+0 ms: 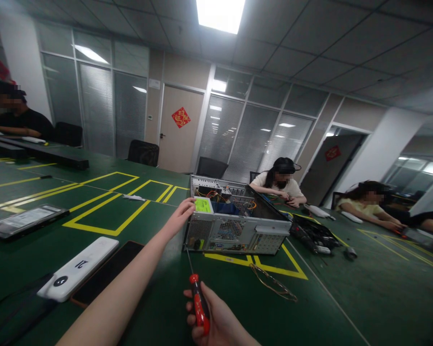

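An opened desktop computer case [238, 233] lies on the green table, its perforated rear panel facing me. Inside are wires and a power supply with a yellow-green label [203, 205]. My left hand [182, 215] grips the case's left rear edge, beside that label; its fingertips are partly hidden. In my right hand [212, 315] is a screwdriver [200, 302] with a red and black handle. Its thin shaft points up, and the tip is by the lower left corner of the rear panel. Whether the tip touches the case I cannot tell.
Left of my arm lie a white power bank [81, 266] marked 21, a dark phone [106, 269] and a hard drive [25, 220]. A loose thin cable [272, 283] lies right of centre, near black parts [313, 234]. Several people sit around the table.
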### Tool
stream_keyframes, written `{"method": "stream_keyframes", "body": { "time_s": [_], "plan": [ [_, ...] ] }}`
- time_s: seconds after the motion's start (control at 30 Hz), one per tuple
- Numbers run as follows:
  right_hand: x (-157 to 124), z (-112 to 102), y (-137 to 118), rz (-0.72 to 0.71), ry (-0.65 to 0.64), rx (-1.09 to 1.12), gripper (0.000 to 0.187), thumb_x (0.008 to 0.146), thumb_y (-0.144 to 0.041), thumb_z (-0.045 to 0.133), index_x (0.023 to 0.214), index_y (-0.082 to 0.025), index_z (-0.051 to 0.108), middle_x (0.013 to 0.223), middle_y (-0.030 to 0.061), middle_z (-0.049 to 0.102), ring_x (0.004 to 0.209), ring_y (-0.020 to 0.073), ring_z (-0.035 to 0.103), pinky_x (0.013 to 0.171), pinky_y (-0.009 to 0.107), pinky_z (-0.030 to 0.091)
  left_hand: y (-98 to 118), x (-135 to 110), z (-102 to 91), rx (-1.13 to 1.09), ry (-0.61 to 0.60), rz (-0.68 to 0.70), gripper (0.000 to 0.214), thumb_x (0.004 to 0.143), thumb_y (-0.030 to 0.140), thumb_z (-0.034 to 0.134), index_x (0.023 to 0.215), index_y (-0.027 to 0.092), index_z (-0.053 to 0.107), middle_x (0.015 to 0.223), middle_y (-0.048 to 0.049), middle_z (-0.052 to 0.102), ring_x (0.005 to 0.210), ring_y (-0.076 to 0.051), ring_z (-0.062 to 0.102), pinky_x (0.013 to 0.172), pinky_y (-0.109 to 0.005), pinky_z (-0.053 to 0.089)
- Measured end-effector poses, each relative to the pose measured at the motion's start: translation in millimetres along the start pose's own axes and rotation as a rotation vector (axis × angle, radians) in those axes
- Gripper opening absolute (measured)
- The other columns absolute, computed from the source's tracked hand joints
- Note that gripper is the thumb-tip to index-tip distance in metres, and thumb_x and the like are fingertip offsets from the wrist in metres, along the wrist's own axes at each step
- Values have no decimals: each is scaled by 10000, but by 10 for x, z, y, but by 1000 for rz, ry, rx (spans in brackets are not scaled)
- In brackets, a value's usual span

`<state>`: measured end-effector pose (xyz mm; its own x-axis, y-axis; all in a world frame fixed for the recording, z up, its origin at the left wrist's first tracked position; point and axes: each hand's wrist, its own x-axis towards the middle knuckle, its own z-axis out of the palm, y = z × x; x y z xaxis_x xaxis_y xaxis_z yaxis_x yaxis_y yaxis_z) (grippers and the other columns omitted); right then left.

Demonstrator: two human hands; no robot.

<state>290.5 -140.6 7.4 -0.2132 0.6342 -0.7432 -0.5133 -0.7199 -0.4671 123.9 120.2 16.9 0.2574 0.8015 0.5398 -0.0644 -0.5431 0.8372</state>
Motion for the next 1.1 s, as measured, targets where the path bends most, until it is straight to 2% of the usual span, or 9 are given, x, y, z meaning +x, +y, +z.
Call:
{"method": "stream_keyframes", "body": {
  "time_s": [0.1, 0.2, 0.33, 0.5, 0.7, 0.8, 0.93, 1.0, 1.1],
  "plan": [
    [37, -41, 26, -51, -6, 4, 306, 1219, -350, 895, 986, -200, 764, 783, -15, 710, 549, 71, 583, 472, 91, 262, -17, 14, 4, 11, 0, 13, 494, 1147, 742, 813, 1035, 262, 844, 1699, -156, 826, 1704, -396, 723, 1539, -584, 526],
    [65, -71, 44, -78, 3, 19, 371, 1145, -274, 983, 919, -216, 694, 799, -21, 711, 541, 51, 538, 461, 60, 216, -33, 19, 3, 21, 12, 20, 483, 1141, 732, 820, 1029, 263, 841, 1674, -148, 842, 1692, -385, 731, 1528, -568, 538],
    [64, -61, 31, -64, 11, 30, 411, 1228, -263, 857, 860, -204, 684, 765, -16, 688, 520, 45, 535, 449, 54, 264, -31, 12, -10, 22, 4, 21, 475, 1149, 725, 803, 1040, 265, 850, 1697, -150, 833, 1705, -389, 725, 1523, -566, 545],
    [60, -38, -1, -35, 15, 47, 508, 1331, -371, 668, 868, -181, 756, 723, -9, 682, 556, 88, 666, 513, 100, 464, -13, 10, -18, 14, -5, 19, 465, 1155, 714, 801, 1045, 265, 857, 1718, -152, 823, 1727, -397, 711, 1539, -584, 529],
    [55, -67, -24, -24, -94, 35, 510, 1337, -410, 592, 969, -143, 823, 738, -4, 673, 478, 52, 489, 472, 119, 219, -14, 6, -16, 13, 3, 15, 480, 1145, 733, 810, 1037, 267, 852, 1706, -150, 827, 1717, -400, 718, 1537, -588, 534],
    [94, -87, 5, -47, -129, 5, 483, 1311, -388, 527, 1029, -143, 833, 778, 12, 697, 529, 86, 534, 518, 166, 255, -18, 8, -13, 19, -9, 11, 483, 1151, 735, 798, 1043, 267, 855, 1728, -155, 816, 1718, -405, 720, 1525, -589, 548],
    [187, -157, 80, -71, -270, -95, 120, 943, -295, 805, 1027, -212, 783, 981, 53, 827, 763, 170, 733, 718, 274, 481, -31, 13, 0, 32, 15, 22, 482, 1155, 739, 798, 1038, 274, 855, 1697, -141, 840, 1711, -394, 728, 1526, -577, 550],
    [223, -203, 112, -119, -363, -162, 385, 709, -223, 881, 1076, -243, 765, 1121, 48, 875, 920, 200, 797, 887, 349, 553, -43, 15, 3, 29, 28, 31, 485, 1147, 744, 808, 1031, 275, 854, 1678, -138, 851, 1705, -390, 734, 1529, -573, 547],
    [252, -258, 140, -179, -455, -254, 776, 561, -184, 1039, 1278, -279, 760, 1256, 54, 897, 1073, 238, 830, 1093, 460, 553, -59, 21, -3, 20, 29, 36, 494, 1128, 756, 823, 1030, 273, 854, 1664, -143, 854, 1697, -385, 737, 1530, -566, 542]
  ]
}}
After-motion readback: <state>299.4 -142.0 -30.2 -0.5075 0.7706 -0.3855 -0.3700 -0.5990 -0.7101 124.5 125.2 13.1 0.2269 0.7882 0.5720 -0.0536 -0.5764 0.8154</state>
